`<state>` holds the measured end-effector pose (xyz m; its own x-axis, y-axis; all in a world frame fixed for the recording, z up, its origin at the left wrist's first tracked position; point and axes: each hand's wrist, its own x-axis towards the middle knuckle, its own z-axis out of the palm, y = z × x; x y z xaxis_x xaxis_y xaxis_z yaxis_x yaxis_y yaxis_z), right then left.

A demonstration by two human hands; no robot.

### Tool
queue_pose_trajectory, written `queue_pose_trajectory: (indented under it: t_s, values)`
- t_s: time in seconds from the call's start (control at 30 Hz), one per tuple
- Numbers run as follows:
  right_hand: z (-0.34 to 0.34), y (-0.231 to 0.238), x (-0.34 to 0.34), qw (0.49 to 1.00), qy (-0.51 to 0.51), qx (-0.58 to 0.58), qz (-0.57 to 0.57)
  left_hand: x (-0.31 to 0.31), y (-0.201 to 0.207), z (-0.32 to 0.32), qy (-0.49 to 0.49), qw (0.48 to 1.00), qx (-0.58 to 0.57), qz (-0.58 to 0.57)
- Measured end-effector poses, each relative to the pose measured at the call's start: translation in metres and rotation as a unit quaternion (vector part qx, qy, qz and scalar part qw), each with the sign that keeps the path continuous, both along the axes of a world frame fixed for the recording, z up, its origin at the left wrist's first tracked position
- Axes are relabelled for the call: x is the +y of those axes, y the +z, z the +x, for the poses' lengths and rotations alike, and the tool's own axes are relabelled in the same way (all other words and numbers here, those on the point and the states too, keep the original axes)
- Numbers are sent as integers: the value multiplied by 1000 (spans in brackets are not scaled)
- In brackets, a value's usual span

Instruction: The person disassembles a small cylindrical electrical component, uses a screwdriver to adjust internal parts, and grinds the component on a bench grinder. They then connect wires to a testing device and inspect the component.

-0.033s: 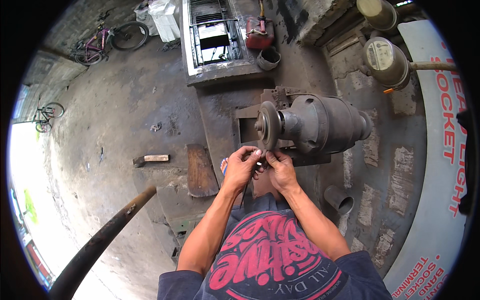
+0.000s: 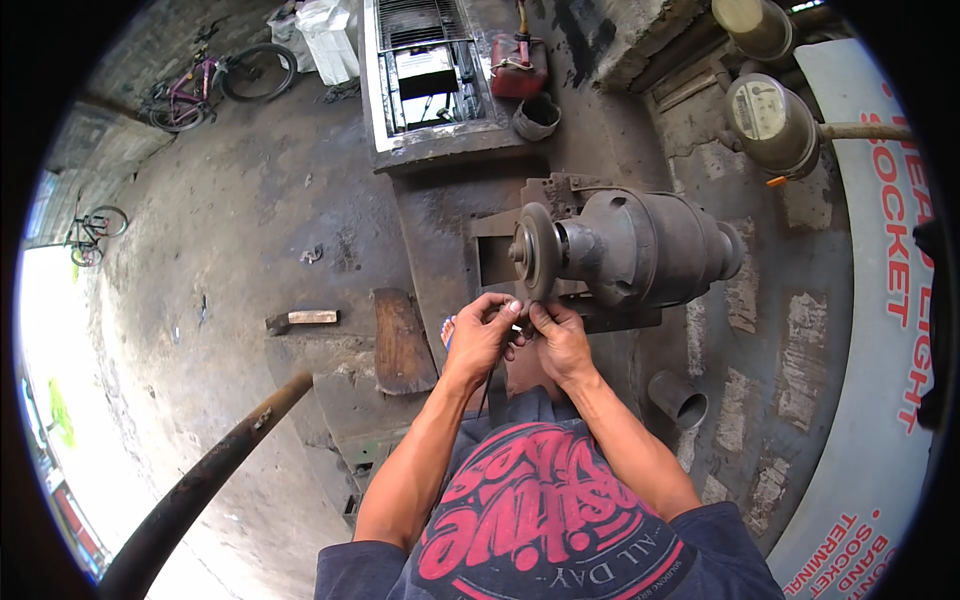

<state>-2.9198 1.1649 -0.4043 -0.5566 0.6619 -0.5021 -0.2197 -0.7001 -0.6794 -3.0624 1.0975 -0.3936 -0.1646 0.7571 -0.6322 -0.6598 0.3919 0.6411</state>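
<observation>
Both of my hands are close together at the near edge of a grinding wheel (image 2: 541, 250), on the shaft of a grey electric motor (image 2: 645, 245). My left hand (image 2: 478, 338) is closed in a pinch, and a thin dark rod (image 2: 487, 388) runs from under it toward my lap. My right hand (image 2: 565, 345) is closed too, thumb forward, its fingertips just below the wheel. What lies between the right fingers is too small and hidden to name. I cannot tell whether anything touches the wheel.
A hammer (image 2: 313, 317) and a wooden board (image 2: 402, 342) lie to the left. Beyond the motor stand a metal-framed opening (image 2: 440, 145), a red container (image 2: 519, 70) and a dark pot (image 2: 537, 117). A short pipe (image 2: 679, 400) is at right; a thick dark pole (image 2: 215, 475) slants in lower left.
</observation>
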Motion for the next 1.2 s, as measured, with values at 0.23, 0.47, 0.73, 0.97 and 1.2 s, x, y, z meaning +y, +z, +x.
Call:
queue_pose_trajectory:
  t_s: [0.23,0.47,0.73,0.97,1.2]
  values:
    - [-2,-4,8,1000,-3,10,-14,10,-2,-6,-15,1000,9,15]
    - [-2,0,11,1000,10,18,19,10,5,-10,-18,1000,4,12]
    - [23,59,14,946,154,-90,269,-19,21,-29,-44,994,38,94]
    - [18,42,-5,960,120,-157,200,-22,0,-12,23,990,-14,140]
    - [21,18,-16,941,86,-235,230,-19,-12,29,74,989,31,127]
